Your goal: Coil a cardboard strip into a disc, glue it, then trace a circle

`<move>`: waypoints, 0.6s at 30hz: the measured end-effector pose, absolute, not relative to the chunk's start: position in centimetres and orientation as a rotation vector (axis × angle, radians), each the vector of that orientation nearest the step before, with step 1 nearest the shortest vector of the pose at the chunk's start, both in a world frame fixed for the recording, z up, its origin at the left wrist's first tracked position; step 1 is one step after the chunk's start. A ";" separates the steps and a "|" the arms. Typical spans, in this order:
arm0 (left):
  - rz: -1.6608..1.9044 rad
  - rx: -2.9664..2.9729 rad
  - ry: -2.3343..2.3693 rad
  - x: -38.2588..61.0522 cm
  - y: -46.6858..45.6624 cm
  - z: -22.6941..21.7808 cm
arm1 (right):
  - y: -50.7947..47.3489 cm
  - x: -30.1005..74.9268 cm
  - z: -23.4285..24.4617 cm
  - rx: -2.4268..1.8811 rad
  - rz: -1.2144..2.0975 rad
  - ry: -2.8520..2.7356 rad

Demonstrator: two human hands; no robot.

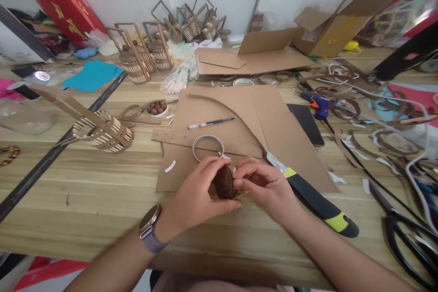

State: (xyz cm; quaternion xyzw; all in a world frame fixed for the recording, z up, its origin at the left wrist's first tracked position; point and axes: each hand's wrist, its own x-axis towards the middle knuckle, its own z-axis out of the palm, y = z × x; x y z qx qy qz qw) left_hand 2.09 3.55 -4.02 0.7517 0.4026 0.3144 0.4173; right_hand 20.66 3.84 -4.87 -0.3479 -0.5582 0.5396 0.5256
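My left hand (196, 196) and my right hand (265, 187) meet over the near middle of the wooden table (85, 191). Both pinch a small curled strip of brown corrugated cardboard (225, 182), bent into a roll between the fingertips. A watch sits on my left wrist. Just beyond the hands lie a white tape ring (207, 146), a pen (210, 123) and flat cardboard sheets (260, 118). A black and yellow utility knife (315, 200) lies right beside my right hand.
A cardboard lantern basket (102, 130) lies at the left, more of them at the back (143, 54). A blue glue gun (316, 104), black scissors (407, 232), cardboard rings and scraps crowd the right. An open box (328, 27), blue paper (92, 75) and a long ruler (51, 155) are also there.
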 end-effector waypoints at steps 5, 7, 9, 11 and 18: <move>0.793 1.880 1.001 2.1 3.6 -3.9 | 3.8 20.4 -5.2 -0.764 1.383 -1.282; 0.788 1.880 0.993 2.1 3.5 -3.8 | 3.7 20.4 -5.3 -0.756 1.437 -1.262; 0.779 1.871 0.982 2.1 3.5 -3.8 | 3.7 20.5 -5.3 -0.758 1.498 -1.258; 0.777 1.858 0.973 2.1 3.4 -3.7 | 3.7 20.6 -5.5 -0.776 1.522 -1.279; 0.826 1.871 0.968 2.0 3.2 -3.5 | 4.1 21.4 -5.5 -0.833 1.330 -1.459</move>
